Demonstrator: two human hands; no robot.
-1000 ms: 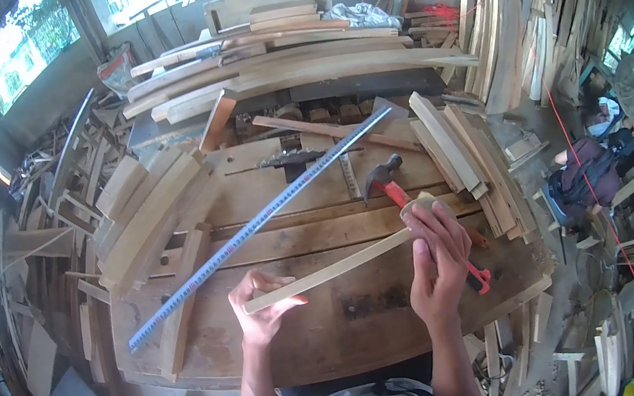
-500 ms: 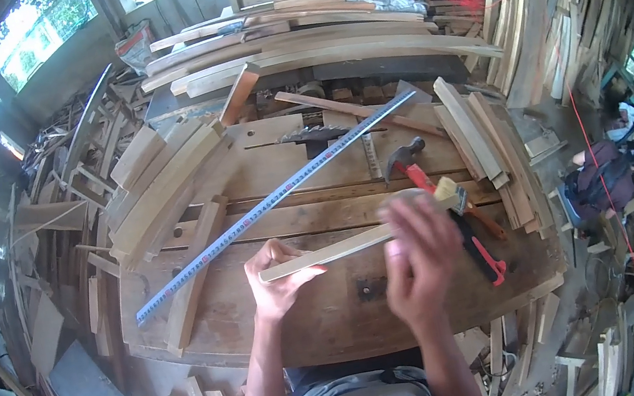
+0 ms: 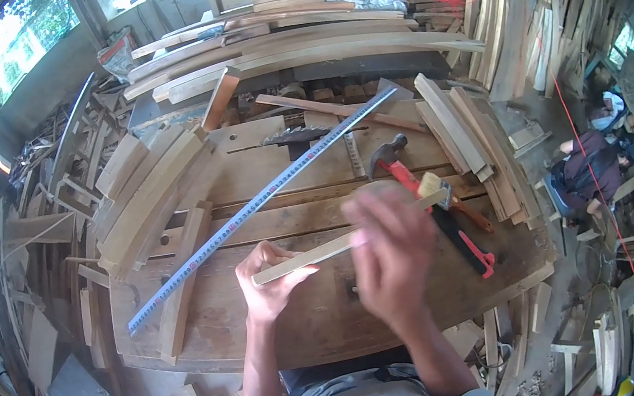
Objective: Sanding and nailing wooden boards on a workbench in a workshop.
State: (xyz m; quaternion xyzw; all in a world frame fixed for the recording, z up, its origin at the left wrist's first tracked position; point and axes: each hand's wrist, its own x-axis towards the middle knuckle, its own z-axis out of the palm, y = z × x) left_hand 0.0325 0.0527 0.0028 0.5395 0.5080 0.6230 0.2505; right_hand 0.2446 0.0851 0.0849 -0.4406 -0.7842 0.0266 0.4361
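Left hand (image 3: 271, 281): just below frame centre, thumb and fingers closed on left end of wooden strip (image 3: 306, 258) | wooden strip: mid-frame, slanting up rightward above workbench (image 3: 316, 335) | right hand (image 3: 394, 239): motion-blurred across strip's right part, cannot tell whether gripping | claw hammer (image 3: 407, 179), paintbrush (image 3: 471, 215): right of centre | graduated rule (image 3: 261, 200): diagonal, lower left to upper right

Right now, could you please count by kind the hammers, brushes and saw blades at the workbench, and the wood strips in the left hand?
Hammer: 1
Brush: 1
Saw blade: 1
Wood strip in the left hand: 1
Total: 4
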